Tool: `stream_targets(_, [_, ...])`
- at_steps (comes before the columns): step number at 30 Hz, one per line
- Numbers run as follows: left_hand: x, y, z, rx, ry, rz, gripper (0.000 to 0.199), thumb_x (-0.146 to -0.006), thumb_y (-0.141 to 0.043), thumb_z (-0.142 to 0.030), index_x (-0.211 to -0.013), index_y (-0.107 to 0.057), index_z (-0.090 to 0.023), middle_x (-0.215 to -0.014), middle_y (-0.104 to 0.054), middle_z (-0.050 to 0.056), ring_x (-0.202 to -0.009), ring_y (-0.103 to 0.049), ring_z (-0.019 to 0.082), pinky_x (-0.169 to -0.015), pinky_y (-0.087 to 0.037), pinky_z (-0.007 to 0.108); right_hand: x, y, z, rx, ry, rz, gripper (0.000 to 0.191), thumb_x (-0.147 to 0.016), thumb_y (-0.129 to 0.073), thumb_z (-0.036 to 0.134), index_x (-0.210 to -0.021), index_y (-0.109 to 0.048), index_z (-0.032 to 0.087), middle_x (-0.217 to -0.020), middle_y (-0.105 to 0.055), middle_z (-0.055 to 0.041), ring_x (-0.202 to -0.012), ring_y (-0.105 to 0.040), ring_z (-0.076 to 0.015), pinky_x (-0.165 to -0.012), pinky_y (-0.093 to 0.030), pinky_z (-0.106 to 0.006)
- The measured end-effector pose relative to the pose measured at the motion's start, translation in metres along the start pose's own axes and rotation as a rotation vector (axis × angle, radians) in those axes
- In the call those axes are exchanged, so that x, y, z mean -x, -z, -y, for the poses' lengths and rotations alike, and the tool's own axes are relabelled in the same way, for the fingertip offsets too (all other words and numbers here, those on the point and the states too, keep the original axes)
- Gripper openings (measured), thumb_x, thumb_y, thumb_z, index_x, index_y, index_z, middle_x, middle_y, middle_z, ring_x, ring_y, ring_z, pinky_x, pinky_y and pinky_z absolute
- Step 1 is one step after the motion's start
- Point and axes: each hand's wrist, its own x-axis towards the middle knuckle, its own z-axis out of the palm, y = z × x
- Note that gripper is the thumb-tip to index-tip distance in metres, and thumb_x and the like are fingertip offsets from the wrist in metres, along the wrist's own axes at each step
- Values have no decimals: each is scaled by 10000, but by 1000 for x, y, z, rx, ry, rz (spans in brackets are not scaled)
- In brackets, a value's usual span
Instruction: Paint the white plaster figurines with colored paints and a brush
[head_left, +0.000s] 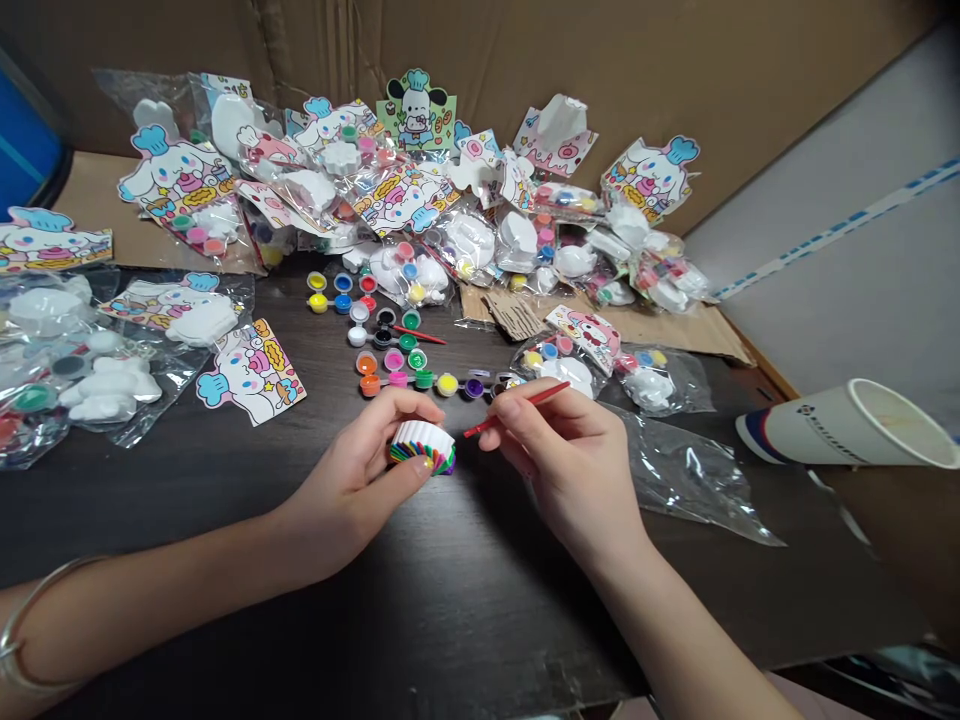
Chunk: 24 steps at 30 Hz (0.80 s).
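Pinching a white ridged piece (422, 438) between thumb and fingers, the left hand (352, 488) holds it over the dark table (450, 600); just right of it, the right hand (574, 450) clamps a red paintbrush (550, 392), tip apart from the piece, pointing left, long axis running far right to near left.

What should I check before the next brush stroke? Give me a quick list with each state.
1. Left hand has a grip on the ribbed piece: ok.
2. Right hand holds the red brush: ok.
3. Brush tip clear of the ribbed piece: ok, a slight gap shows.
4. Yellow paint pot open: ok.
5. Ribs coloured all over: not ok, the upper part is white.
6. Water in the paper cup: cannot tell.
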Motion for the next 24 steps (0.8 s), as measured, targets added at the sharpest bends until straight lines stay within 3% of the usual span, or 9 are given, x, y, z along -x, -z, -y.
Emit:
stream_targets(15, [-2,2,5,-30,-38,15,111,-852,-567,-207,-958,-535,-210,-863,-523,-15,-762,-478,120,-660,-377,233,2,0,2,54,79,-10,345,-619,-788,462,-548,-601,181,-457,-576,22,-347,-383,-54,-321,-284,-182])
stream_targets(24, [-1,1,5,-19,-32,31,99,-867,-552,-187,-955,-532,-227,-859,-517,-28,-769,-468,111,-669,-370,224,2,-1,-2,7,61,4,228,-630,-790,346,-562,-651,178,-483,-607,10,-373,-434,-60,-354,-317,-176])
